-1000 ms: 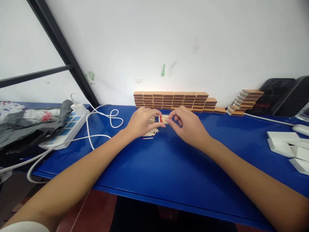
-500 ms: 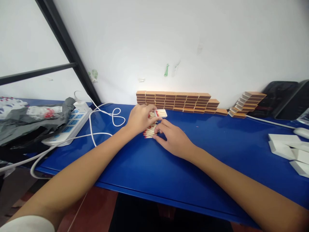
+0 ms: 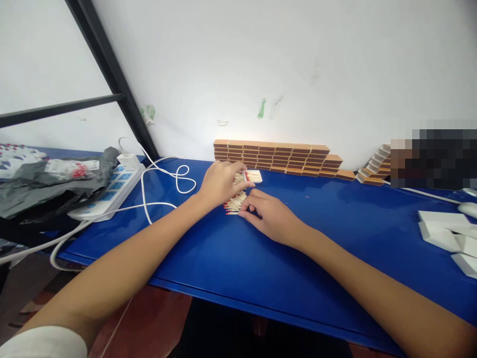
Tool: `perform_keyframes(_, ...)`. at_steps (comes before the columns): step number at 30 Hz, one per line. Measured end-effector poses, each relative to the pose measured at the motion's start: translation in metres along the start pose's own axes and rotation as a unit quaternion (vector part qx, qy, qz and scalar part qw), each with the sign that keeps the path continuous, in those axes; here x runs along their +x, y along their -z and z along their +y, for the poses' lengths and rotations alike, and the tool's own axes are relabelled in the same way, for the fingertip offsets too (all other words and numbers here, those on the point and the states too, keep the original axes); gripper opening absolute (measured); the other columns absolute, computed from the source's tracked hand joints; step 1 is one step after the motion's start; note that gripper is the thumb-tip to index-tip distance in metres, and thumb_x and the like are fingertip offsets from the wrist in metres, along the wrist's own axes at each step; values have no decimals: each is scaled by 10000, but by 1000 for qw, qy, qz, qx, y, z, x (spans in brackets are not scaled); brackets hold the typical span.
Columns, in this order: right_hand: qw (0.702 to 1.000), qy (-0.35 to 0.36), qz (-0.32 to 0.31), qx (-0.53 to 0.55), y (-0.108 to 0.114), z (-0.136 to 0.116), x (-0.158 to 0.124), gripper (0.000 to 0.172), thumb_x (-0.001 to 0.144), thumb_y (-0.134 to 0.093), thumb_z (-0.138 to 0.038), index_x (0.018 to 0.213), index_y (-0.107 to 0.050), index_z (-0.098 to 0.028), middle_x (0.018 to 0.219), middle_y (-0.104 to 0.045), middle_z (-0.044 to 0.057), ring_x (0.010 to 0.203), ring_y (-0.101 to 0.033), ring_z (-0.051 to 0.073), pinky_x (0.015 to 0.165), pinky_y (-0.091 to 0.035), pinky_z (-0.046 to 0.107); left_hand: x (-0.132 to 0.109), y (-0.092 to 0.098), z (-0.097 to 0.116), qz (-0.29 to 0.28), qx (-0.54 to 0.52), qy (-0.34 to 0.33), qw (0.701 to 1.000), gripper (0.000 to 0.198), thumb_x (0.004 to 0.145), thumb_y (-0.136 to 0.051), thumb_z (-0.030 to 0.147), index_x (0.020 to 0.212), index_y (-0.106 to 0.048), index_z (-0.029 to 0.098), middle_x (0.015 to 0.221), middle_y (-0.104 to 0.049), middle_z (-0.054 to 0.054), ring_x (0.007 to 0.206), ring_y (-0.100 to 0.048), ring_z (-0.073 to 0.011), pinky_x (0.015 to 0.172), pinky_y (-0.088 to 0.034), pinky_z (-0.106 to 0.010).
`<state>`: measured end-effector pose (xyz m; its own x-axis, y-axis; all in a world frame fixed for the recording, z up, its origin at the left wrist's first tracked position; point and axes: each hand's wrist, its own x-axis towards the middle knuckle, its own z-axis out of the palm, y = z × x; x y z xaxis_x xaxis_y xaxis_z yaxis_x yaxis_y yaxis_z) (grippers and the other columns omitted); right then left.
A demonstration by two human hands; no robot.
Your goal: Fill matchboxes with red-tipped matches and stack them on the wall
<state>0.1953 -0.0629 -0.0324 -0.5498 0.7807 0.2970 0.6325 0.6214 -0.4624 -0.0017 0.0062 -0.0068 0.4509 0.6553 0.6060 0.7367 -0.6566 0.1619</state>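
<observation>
My left hand [image 3: 222, 183] grips a small white matchbox tray [image 3: 257, 179], fingers at its far side and thumb at its near side. Matches with red heads lie inside the tray. Just in front, a loose pile of matches [image 3: 234, 204] rests on the blue table, partly covered by my left hand. At the pile's right edge, my right hand [image 3: 274, 218] is closed in a pinch, thumb and forefinger on the ends of some matches; how many is hidden.
Stacked brown matchbox sleeves [image 3: 276, 156] line the wall behind, with a leaning stack [image 3: 374, 166] farther right. White trays [image 3: 439, 233] lie at the right. A power strip [image 3: 112, 194], white cables [image 3: 143, 194] and a grey plastic bag [image 3: 70, 184] occupy the left.
The view has shifted slightly, moving the scene a little to the right. My right fingertips have closed in at the near right edge of the match pile; my left hand keeps its hold.
</observation>
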Motion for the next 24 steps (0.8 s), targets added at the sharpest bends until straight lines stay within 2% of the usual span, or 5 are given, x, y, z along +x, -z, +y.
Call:
perform_keyframes(8, 999, 16, -22, -17, 7, 0, -4, 107, 1052, -567, -237, 963, -626, -231, 1010, -640, 40, 774, -602, 176, 690, -446, 310, 0, -1, -2, 3, 2, 4, 1000, 407, 876, -834, 541, 1086, -729, 209, 994, -818, -71, 932, -768, -278, 857, -531, -397)
perform_keyframes(12, 998, 32, 38, -27, 24, 16, -4, 118, 1062, -544, -274, 981, -619, -234, 1012, -623, 54, 796, -594, 190, 728, -456, 327, 0, 0, -4, -4, 1, -3, 1000, 386, 865, -853, 512, 1078, -731, 213, 982, -821, -61, 932, -772, -276, 835, -523, -382)
perform_keyframes(17, 987, -6, 146, -58, 42, 42, 3, 97, 1040, -559, -276, 989, -616, -216, 960, -596, 65, 834, -585, 221, 732, -446, 348, 1, -3, -4, -36, -20, -20, 999, 419, 818, -898, 495, 1070, -732, 205, 989, -822, -55, 924, -776, -268, 834, -516, -372)
perform_keyframes(19, 985, -14, 159, -62, 44, 47, 5, 96, 1035, -558, -275, 984, -615, -216, 957, -598, 68, 843, -590, 227, 729, -448, 351, 1, -4, -2, -46, -37, -39, 997, 449, 794, -911, 512, 1071, -728, 210, 999, -823, -43, 925, -776, -260, 861, -507, -375)
perform_keyframes(24, 985, -23, 145, -93, 39, 49, 4, 98, 1036, -536, -272, 1000, -611, -221, 991, -609, 72, 830, -606, 228, 684, -426, 345, 0, -2, 5, -48, -74, -71, 994, 439, 817, -883, 538, 1083, -719, 229, 1052, -821, -26, 982, -771, -254, 893, -493, -374)
